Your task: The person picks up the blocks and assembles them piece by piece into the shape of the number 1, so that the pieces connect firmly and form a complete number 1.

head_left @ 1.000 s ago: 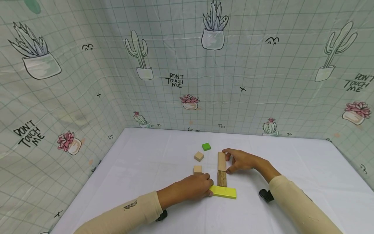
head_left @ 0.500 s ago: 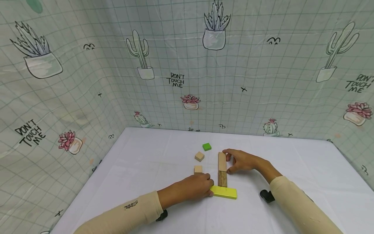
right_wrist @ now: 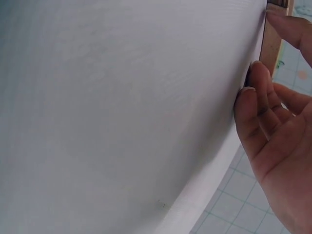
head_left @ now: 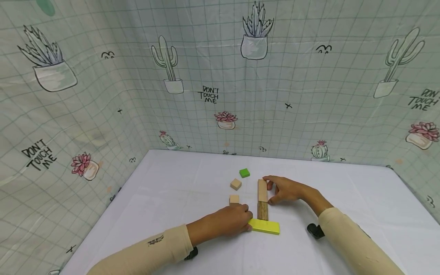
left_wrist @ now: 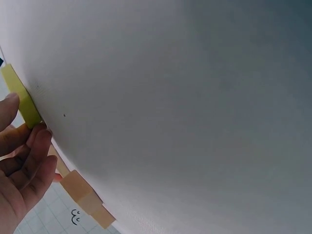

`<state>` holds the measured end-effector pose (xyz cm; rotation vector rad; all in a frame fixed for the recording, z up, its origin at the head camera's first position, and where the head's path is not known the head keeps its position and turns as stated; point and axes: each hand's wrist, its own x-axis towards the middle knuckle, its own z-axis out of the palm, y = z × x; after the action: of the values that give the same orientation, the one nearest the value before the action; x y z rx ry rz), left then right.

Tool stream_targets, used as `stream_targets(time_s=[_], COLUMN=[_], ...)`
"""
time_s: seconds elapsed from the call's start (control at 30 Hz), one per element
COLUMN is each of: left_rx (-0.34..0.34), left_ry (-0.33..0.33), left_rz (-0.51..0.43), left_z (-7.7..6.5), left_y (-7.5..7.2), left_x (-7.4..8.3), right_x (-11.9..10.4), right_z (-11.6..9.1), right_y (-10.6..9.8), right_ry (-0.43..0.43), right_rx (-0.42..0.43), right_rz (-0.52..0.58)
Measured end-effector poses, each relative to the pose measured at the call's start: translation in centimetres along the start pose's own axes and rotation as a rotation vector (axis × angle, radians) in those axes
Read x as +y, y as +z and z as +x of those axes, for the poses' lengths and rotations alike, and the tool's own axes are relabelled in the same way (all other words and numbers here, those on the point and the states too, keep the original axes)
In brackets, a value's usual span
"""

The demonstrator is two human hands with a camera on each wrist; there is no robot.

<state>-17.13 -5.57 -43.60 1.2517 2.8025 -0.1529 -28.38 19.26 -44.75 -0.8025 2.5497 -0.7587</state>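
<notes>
My left hand (head_left: 232,220) pinches the left end of a yellow wooden block (head_left: 266,227) that lies crosswise on the table. In the left wrist view, the thumb and fingers meet around the end of that yellow block (left_wrist: 22,101). Against its far side stands the end of a dark-grained wooden block (head_left: 262,211), in line with a pale wooden block (head_left: 262,190) just beyond. My right hand (head_left: 287,190) holds this pale block from the right, a finger at its far end and the thumb by its near end. The right wrist view shows only a strip of the pale block (right_wrist: 271,46).
Left of the row lie two pale cubes, a near cube (head_left: 234,199) partly behind my left hand and a farther cube (head_left: 235,184). A small green block (head_left: 244,173) lies farthest back. A patterned cloth (head_left: 192,126) rises behind the white table (head_left: 178,179).
</notes>
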Motion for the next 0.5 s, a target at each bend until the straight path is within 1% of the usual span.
stream_targets(time_s=[0.23,0.5], left_rx=[0.026,0.009], left_ry=[0.013,-0.004], left_rz=[0.011,0.011], left_z=[-0.01,0.05], left_y=[0.17,0.01], left_x=[-0.05,0.12], right_x=[-0.11,-0.23], right_z=[-0.28,-0.45], right_y=[-0.17,-0.65], right_ry=[0.019,0.034], right_rx=[-0.004,-0.011], right_rz=[-0.024,-0.042])
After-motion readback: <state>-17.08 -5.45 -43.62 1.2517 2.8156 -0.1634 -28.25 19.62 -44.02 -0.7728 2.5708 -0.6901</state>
